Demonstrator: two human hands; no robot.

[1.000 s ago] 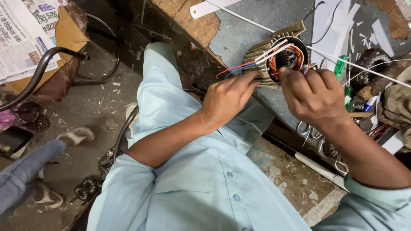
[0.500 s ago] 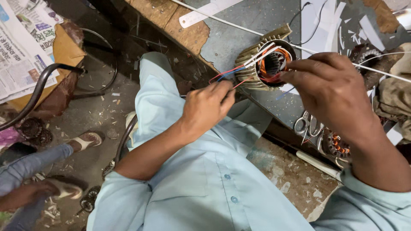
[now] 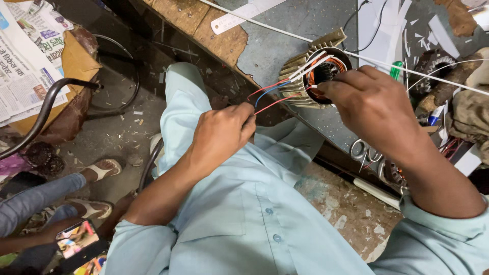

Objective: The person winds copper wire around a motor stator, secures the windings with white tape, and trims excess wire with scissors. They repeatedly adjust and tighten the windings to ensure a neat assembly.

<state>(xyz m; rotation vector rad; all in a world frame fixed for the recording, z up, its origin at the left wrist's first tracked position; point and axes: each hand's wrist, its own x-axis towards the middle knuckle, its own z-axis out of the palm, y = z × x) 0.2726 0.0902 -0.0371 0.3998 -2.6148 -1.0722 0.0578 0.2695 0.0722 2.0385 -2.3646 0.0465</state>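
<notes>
While the left hand [image 3: 221, 135] pinches the loose ends of the red and blue lead wires [image 3: 270, 97] between thumb and fingers, the right hand [image 3: 374, 109] closes over the rim of the motor stator [image 3: 305, 76], its fingertips pressed at the copper winding [image 3: 326, 76] inside the bore. The stator sits on the grey workbench [image 3: 285, 30], at about one o'clock from the left hand and touching the right. Its stack of steel plates looks heavy and rigid, so the ribbed outer body seems the safe place to grip. The winding is probably fine enamelled wire, easily nicked or bent, and best left untouched by anything sharp. The leads are thin, limp and likely to slip; they look best held near their ends, without pulling hard against the white sleeves [image 3: 308, 66] where they join the coil. Scissors [image 3: 364, 153] lie at five o'clock from the stator, and a taut white string [image 3: 417, 71] crosses above it.
</notes>
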